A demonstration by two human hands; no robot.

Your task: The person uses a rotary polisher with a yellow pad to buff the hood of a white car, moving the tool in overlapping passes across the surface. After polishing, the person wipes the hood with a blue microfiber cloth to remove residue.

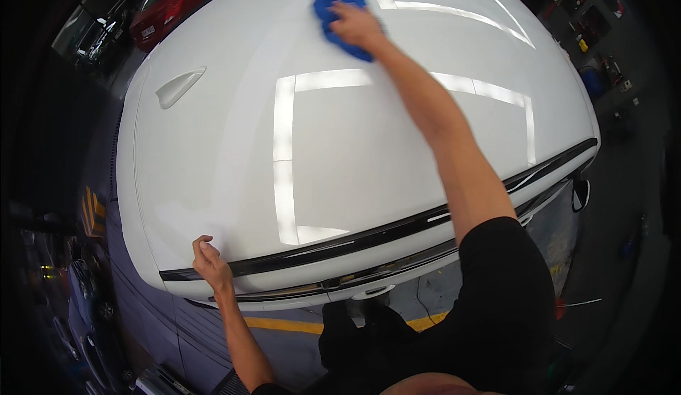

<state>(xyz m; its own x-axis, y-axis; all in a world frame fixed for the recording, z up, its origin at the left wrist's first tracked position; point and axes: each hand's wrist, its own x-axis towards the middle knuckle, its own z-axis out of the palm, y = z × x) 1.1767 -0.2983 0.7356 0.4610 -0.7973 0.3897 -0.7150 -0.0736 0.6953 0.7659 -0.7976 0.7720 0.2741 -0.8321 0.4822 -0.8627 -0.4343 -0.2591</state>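
A blue cloth (pixel 326 10) lies against the glossy white car roof (pixel 213 161), at its far side. My right hand (pixel 360 29) presses on this cloth and grips it, with the arm stretched out across the roof; both hand and cloth are slightly blurred by motion. At the near left, my left hand (pixel 211 261) hovers by the black roof rail (pixel 333 242). Its fingers are loosely curled, and nothing shows in them. Whether it touches the car I cannot tell.
A white shark-fin antenna (pixel 179 88) rises from the roof at left. A side mirror (pixel 580 195) sticks out at right. Beyond the roof stands a red car (pixel 170 4). A yellow-and-black striped block (pixel 93 212) is at left, and a yellow floor line (pixel 284 325) runs below the car.
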